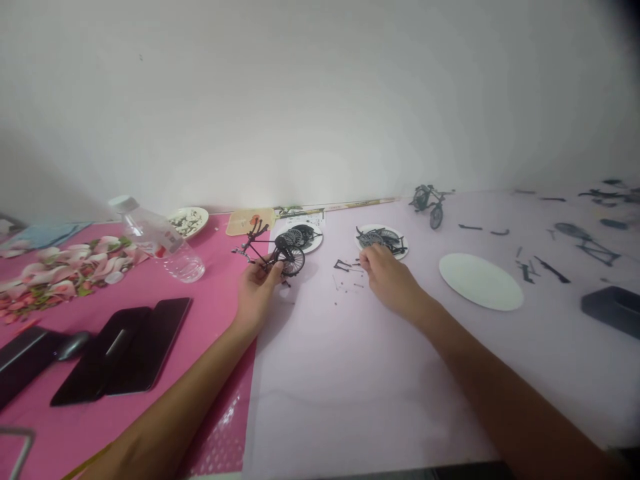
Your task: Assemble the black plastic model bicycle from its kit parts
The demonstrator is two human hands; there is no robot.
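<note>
The left hand (257,287) is closed in a grip, thumb in front and fingers behind, on the lower part of a model bicycle (287,257). The right hand (393,280) is curled, with thumb and index finger close together at the near edge of a parts plate (404,251); whether a part is pinched between them cannot be told.

The model bicycle is located at the fingertips of the left hand, well apart from the right. It has a thin black frame, a spoked wheel (295,261) with a dark tire, and a handlebar (257,230). Its wheel plane faces roughly toward the viewer.

The handlebar end points left, away from the right hand; the wheel end points toward it. The long axis runs left to right, with the frame tube sloping down toward the wheel.

Small loose parts (341,265) lie on the table (350,387) between the two hands, nearer the right.
</note>
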